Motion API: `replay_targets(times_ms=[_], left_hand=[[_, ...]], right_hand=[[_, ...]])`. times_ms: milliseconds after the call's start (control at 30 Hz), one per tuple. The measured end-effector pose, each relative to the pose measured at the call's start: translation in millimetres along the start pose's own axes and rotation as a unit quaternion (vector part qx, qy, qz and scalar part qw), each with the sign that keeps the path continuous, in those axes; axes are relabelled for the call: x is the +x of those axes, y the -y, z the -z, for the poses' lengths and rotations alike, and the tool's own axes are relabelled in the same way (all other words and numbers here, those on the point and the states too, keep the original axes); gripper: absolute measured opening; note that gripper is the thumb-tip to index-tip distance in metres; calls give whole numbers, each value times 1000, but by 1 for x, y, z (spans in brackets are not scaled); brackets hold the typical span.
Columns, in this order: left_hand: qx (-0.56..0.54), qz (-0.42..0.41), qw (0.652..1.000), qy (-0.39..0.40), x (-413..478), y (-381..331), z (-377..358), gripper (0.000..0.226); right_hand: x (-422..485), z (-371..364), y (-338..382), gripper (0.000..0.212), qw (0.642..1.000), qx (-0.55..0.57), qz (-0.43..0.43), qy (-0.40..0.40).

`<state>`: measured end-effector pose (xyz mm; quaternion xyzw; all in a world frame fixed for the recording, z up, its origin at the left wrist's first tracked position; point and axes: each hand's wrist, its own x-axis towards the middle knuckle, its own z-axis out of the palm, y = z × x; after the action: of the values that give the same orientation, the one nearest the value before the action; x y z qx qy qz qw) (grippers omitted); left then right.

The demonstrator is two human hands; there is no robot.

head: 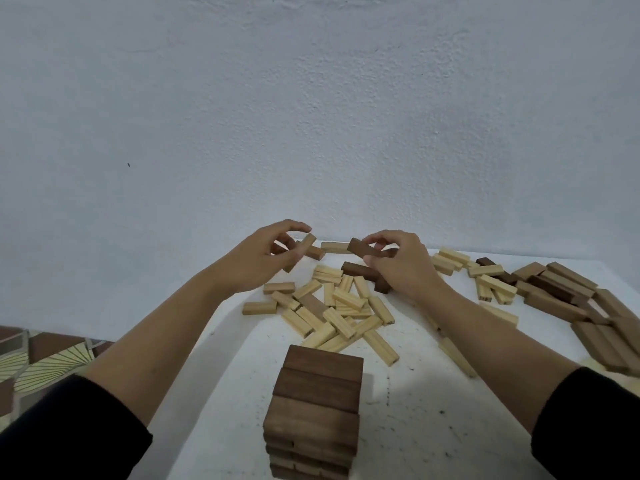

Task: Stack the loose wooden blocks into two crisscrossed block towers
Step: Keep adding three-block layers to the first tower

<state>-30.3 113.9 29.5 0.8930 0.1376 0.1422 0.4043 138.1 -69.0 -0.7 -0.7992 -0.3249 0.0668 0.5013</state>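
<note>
- White, speckled desk (408, 424) stands against a pale, rough-plastered wall (311, 116); a patterned floor (45, 358) in brown and cream shows at lower left.
- Dark wooden tower (315, 410) stands at the near edge of the desk, centre; top layer is three brown blocks side by side, with crosswise layers visible beneath.
- Pile of pale blocks (332, 313) lies loose mid-desk, just beyond the tower, pieces overlapping at mixed angles.
- Second scatter of pale blocks (485, 278) lies to the right of the pile; a group of larger brown blocks (581, 306) lies along the right edge of the desk.
- Left hand (259, 265) is raised over the far side of the desk, palm turned inward, fingers (298, 227) curled; thumb and fingertips pinch a tan block (304, 244), held tilted.
- Right hand (401, 268) is raised beside it, back of hand toward the camera; its fingers (384, 241) pinch a dark brown block (363, 249) from above, the block's left end projecting free.
- The two hands are near each other but apart.
- Both forearms are bare; black sleeves (69, 434) are pushed up toward the elbows.
</note>
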Motion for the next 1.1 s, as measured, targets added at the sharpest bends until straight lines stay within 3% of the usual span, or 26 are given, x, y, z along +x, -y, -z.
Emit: replay_targets(times_ms=[133,333,600,800,933,1100], left_hand=[[-62,-12,998,-10,-22,-28,-7,25],[-75,-54,995,-25,-54,-83,-13,26],[-49,-116,992,2,-104,-153,-38,29],[8,-117,992,36,-133,-157,-100,26],[105,-131,985,29,-142,-154,-127,25],[210,-187,960,15,-144,-153,-139,28]], right_hand=[[-30,16,13,29,993,119,-19,9],[-78,48,31,39,978,201,1,53],[-149,95,30,34,984,172,34,0],[-192,114,1,39,993,112,-13,14],[-212,119,-4,27,994,102,-31,40],[-223,120,-16,32,997,52,-52,35]])
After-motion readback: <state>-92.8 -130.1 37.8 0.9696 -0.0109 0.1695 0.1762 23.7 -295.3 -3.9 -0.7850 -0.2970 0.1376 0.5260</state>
